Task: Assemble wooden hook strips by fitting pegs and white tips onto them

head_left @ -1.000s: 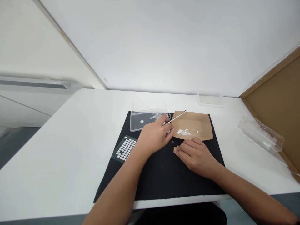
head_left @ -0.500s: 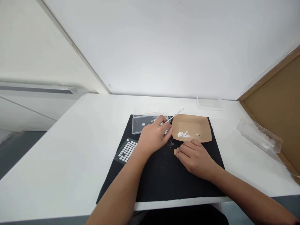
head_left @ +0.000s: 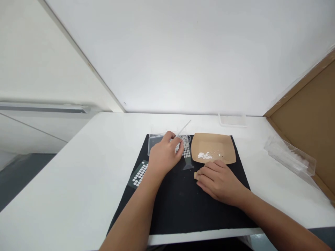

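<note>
My left hand [head_left: 167,151] is closed round a thin, whitish stick [head_left: 184,127] that slants up to the right. It hovers by a clear plastic box [head_left: 152,142] and a strip of white dots [head_left: 187,152], partly covering both. My right hand [head_left: 218,181] rests on the black mat [head_left: 180,205] with curled fingers, pinching a small tan piece [head_left: 195,175]; most of that piece is hidden. Just beyond this hand sits a brown paper tray [head_left: 227,148] with small white bits [head_left: 205,155] in it. Left of my left forearm lies a dark sheet of white round dots [head_left: 140,174].
A clear plastic lid or tray [head_left: 232,121] stands near the back wall. On the right, a clear box [head_left: 290,155] with whitish contents lies beside a brown cardboard panel [head_left: 309,118]. The white table [head_left: 65,195] extends around the mat.
My left hand has moved left with the stick, away from the paper tray, uncovering more of the dotted strip. My right hand stays at the tan piece. The view has tilted slightly.
</note>
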